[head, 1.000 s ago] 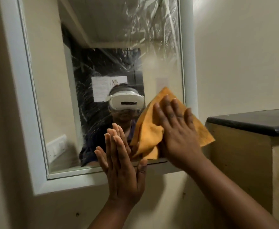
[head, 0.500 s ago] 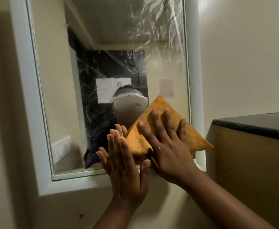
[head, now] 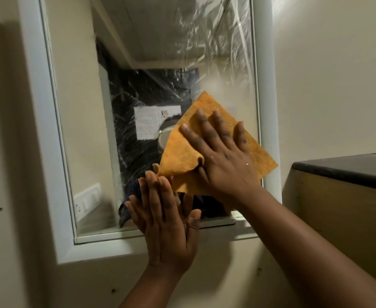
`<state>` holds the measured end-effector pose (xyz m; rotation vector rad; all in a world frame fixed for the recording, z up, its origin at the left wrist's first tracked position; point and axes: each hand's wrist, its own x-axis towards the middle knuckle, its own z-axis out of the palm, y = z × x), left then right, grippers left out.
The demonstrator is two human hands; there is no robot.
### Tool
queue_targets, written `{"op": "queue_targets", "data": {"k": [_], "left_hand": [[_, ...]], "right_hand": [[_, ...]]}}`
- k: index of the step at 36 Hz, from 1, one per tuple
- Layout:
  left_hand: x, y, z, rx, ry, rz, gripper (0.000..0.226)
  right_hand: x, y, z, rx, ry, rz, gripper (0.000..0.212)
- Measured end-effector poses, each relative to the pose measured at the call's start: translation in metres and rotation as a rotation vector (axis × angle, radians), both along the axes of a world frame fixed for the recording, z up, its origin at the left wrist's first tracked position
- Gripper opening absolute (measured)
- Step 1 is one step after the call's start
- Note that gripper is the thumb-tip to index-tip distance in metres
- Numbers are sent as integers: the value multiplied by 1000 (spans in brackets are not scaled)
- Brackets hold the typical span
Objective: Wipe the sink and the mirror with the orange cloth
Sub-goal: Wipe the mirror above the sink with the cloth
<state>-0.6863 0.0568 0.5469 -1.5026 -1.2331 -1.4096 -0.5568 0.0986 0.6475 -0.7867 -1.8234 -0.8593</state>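
A: Please begin from the left. What do you see there?

B: The white frame of the mirror, and in the glass a reflected switch plate. This left part of the glass has few marks. Toward the middle and the top there are many wet streaks.

A: And the hands?

B: The left hand is low in the middle. Its fingers are straight and together, flat against the bottom of the glass and the frame. It holds nothing; I think it only supports the body. To its right, the right hand is spread wide and presses the orange cloth flat on the lower right part of the mirror. One corner of the cloth hangs over the right side of the frame.

A: So which step is this?

B: The mirror step, in my judgement, and not finished, because the streaks remain. The sink is not visible, so I cannot tell about it.

A: What does the next move need?

B: Probably steady pressure with the flat palm, moving the cloth up to the streaked area. At far right stands a cabinet with a dark top.
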Motion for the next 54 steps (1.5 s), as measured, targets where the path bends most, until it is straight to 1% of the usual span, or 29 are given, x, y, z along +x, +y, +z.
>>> {"op": "queue_targets", "data": {"k": [4,7,12,17,20,24,29,32,37,39,41,45,50,54], "left_hand": [[-2,-1,0,-9,14,7,67],[-2,-1,0,-25,23,-3,66],[-2,1,0,-13,10,-5,68],[-2,0,0,32,27,-19,66],[-2,-1,0,39,36,-27,66],[-3,-2,1,52,16,-60,64],[-6,-1,1,21,-32,-29,70],[-9,-3,4,57,-43,-20,66],[-13,-4,7,78,-38,-2,66],[-13,-5,8,70,-33,-4,66],[-13,-6,9,53,-16,-4,66],[-12,-8,9,31,-3,56,66],[-11,-6,10,41,-8,54,66],[-11,-7,10,72,0,15,65]], "right_hand": [[14,3,4,-44,106,-16,61],[21,5,3,-62,138,-28,64],[22,5,-2,-65,125,-34,64],[20,4,-37,-45,50,-48,68],[11,0,-43,-46,50,-51,69],[-6,-4,-31,-43,29,-19,69],[-36,-8,4,10,-53,18,66],[-51,-11,17,36,-67,58,64],[-45,-9,36,68,-107,71,61],[-35,-5,48,53,-64,41,61],[-19,0,58,33,26,6,62],[11,6,63,14,168,-31,66],[20,10,51,18,202,-54,64],[16,8,27,-14,181,-55,66]]}}
